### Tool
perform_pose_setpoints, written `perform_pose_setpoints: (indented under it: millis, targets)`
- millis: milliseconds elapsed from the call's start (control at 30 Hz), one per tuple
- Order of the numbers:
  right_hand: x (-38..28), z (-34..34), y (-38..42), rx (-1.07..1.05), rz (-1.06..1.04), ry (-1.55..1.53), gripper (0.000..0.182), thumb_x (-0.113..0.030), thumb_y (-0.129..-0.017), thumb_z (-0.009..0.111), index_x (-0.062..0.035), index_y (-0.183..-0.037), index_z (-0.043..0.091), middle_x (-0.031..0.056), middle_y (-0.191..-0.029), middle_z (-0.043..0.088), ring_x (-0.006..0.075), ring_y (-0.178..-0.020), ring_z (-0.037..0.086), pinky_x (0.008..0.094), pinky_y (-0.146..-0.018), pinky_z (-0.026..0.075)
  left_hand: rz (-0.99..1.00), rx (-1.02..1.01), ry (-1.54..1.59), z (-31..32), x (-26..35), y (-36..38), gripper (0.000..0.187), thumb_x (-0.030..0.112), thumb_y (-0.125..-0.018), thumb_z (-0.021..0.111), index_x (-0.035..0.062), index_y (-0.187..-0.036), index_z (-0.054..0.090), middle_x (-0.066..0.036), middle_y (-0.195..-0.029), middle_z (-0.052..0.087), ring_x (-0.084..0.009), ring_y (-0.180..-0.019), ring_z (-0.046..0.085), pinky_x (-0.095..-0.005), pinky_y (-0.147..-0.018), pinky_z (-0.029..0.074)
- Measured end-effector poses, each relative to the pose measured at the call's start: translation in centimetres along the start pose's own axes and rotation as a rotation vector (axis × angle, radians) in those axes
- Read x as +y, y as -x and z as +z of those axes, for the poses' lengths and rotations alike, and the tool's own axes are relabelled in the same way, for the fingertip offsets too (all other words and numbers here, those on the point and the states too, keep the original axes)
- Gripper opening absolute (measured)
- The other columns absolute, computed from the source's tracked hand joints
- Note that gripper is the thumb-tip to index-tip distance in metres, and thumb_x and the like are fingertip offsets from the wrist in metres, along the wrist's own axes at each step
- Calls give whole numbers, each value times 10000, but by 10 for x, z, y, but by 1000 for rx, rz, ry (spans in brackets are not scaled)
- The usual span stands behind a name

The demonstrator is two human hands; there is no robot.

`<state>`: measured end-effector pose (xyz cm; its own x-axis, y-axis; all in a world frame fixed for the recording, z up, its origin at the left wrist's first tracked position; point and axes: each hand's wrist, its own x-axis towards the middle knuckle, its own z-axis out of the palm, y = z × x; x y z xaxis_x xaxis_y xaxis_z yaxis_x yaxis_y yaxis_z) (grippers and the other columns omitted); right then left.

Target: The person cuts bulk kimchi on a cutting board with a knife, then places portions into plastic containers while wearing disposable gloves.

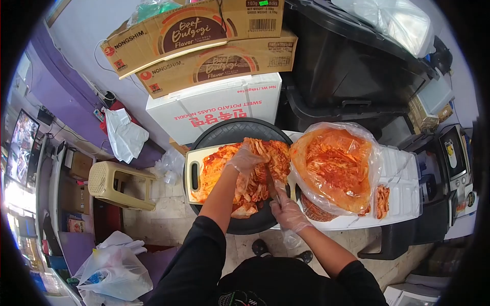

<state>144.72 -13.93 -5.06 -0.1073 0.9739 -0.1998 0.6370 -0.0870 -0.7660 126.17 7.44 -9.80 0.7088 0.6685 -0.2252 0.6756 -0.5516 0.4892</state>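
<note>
Chopped kimchi [219, 173] in red sauce covers a cream cutting board [194, 192], which lies over a round black tray [245, 226]. My left hand [247, 159], in a clear plastic glove, grips a bunch of kimchi near the middle of the board. A knife [270, 184] is in my gloved right hand [290, 211], its blade against the kimchi just right of the left hand. Part of the blade is hidden among the leaves. Close by on the right, a clear plastic bag [375, 168] stands open with more kimchi [337, 163] inside.
White lidded plastic containers [398, 178] and a small strip of kimchi [382, 201] lie right of the bag. Cardboard noodle boxes [204, 64] and a white box [168, 109] stand behind the tray, beside black bins [352, 66]. A beige stool [109, 183] stands left.
</note>
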Motion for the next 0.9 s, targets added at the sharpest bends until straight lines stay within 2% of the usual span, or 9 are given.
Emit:
perform_pose_setpoints:
  millis: [33,100,167,233,300,400,567,767,900]
  targets:
    - [1,3,-1,-15,16,-25,603,-243,-948,550,-47,-1462,305,322,-1134,615,466,-1068,599,483,-918,472,-1,-1,2,0,6,5,712,85,-794,698,296,-1439,483,-266,-1473,405,-352,-1362,426,-400,-1097,406]
    - [-1,6,-1,-29,28,-52,609,-226,-944,558,-47,-1466,300,321,-1158,608,460,-1090,595,474,-925,472,-279,54,565,-4,18,16,820,111,-832,729,210,-1528,308,-228,-1402,506,-292,-1339,457,-403,-1067,435]
    - [-4,6,2,27,-91,-50,622,-208,-942,561,-41,-1476,289,321,-1209,588,447,-1121,589,459,-954,462,-191,-15,449,18,-26,8,841,76,-830,732,172,-1523,265,-188,-1408,498,-261,-1315,475,-380,-1056,446]
    - [-1,6,4,82,-187,-44,627,-212,-944,558,-39,-1480,283,315,-1249,568,446,-1144,575,454,-976,451,-99,-89,336,16,-19,11,865,40,-828,735,134,-1518,222,-148,-1414,491,-231,-1291,492,-358,-1045,456]
    - [-9,-3,11,133,-278,-37,632,-215,-945,556,-36,-1484,277,310,-1290,549,445,-1167,560,449,-998,440,-31,558,1239,17,5,20,924,-47,-708,797,116,-1439,255,-72,-1272,546,-174,-1239,507,-335,-1015,464]
    - [-55,-43,31,-64,-105,-23,616,-217,-947,550,-32,-1477,298,287,-1364,505,440,-1205,530,441,-1034,419,19,731,1231,-4,32,48,791,-58,-759,749,103,-1383,292,-75,-1266,529,-169,-1183,536,-311,-995,480]
    - [-77,-71,55,-53,-232,6,564,-213,-948,544,-20,-1446,363,263,-1400,483,421,-1235,513,441,-1043,414,-181,687,939,-51,72,94,704,-20,-795,726,64,-1365,322,-80,-1266,537,-175,-1188,534,-311,-1014,448]
    - [-58,-71,57,-73,-291,44,545,-194,-944,550,-41,-1440,385,256,-1381,504,417,-1205,536,443,-1023,428,-132,780,799,-8,50,89,619,-41,-795,716,69,-1308,387,-83,-1269,536,-178,-1188,534,-318,-1008,454]
    - [-75,-88,75,-29,-342,44,543,-188,-938,560,-74,-1443,394,253,-1322,552,428,-1155,564,456,-988,446,-171,820,801,-38,79,109,597,-68,-819,679,59,-1314,371,-90,-1298,533,-178,-1189,542,-325,-985,478]
